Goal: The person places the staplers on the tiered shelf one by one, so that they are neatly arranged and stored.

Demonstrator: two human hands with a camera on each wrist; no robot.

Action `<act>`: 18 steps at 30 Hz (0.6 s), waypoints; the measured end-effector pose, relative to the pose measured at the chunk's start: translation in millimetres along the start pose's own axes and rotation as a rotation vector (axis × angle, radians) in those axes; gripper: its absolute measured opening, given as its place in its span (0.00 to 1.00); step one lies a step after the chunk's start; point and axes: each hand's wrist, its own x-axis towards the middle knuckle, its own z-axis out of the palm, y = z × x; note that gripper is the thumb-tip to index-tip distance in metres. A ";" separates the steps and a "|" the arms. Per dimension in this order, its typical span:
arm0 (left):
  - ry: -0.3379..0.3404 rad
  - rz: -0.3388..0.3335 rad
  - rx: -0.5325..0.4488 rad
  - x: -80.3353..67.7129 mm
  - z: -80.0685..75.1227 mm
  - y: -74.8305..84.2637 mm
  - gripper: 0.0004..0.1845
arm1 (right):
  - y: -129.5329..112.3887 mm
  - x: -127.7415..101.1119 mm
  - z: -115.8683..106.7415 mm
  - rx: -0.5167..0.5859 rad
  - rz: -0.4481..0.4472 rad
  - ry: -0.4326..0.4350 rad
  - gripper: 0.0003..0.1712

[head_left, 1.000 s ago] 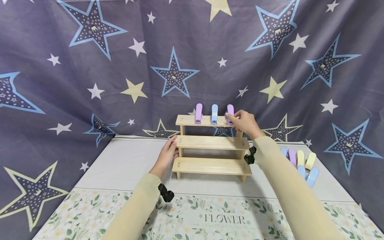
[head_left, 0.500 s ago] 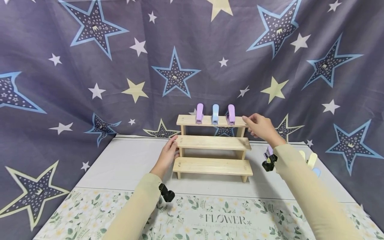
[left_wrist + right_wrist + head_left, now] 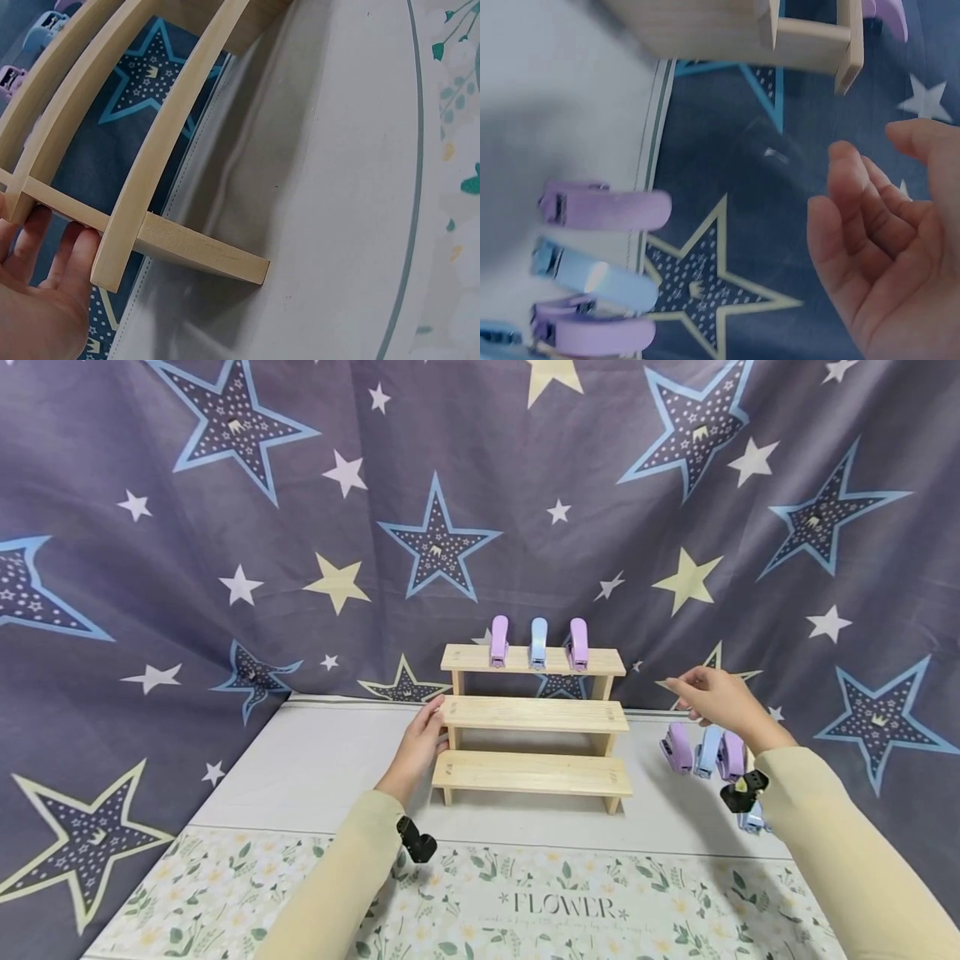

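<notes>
A three-tier wooden shelf rack (image 3: 531, 714) stands on the table. On its top tier, a purple stapler (image 3: 498, 642), a blue stapler (image 3: 537, 643) and another purple stapler (image 3: 577, 644) stand in a row. My left hand (image 3: 416, 745) holds the rack's left side at the middle tier, its fingers curled round the side support (image 3: 67, 204). To the right of the rack, my right hand (image 3: 720, 700) hovers in the air with relaxed fingers and nothing in them. Just below it on the table are a purple stapler (image 3: 677, 748), a blue stapler (image 3: 707, 752) and another purple one (image 3: 731, 755).
Another blue stapler (image 3: 751, 819) is partly hidden by the right sleeve. A starry dark curtain (image 3: 315, 527) hangs behind the table. Along the front lies a floral cloth (image 3: 555, 906) printed with "FLOWER". The middle tier (image 3: 534, 713) and bottom tier (image 3: 531, 772) hold no staplers.
My right hand has let go of the rightmost purple stapler on the top tier and moved right, towards the staplers on the table. My left hand has stayed on the rack.
</notes>
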 end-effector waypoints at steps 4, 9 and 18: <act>-0.011 -0.017 -0.006 0.2 -1.8 2.5 0.26 | 15.2 -3.7 -1.4 0.012 -0.003 -0.026 0.30; -0.013 -0.015 -0.002 -0.2 -1.7 3.5 0.26 | 37.5 -4.3 7.5 0.035 0.013 -0.054 0.30; 0.020 0.013 0.029 -2.2 1.4 0.0 0.25 | 69.2 -3.8 29.7 0.006 0.116 -0.082 0.33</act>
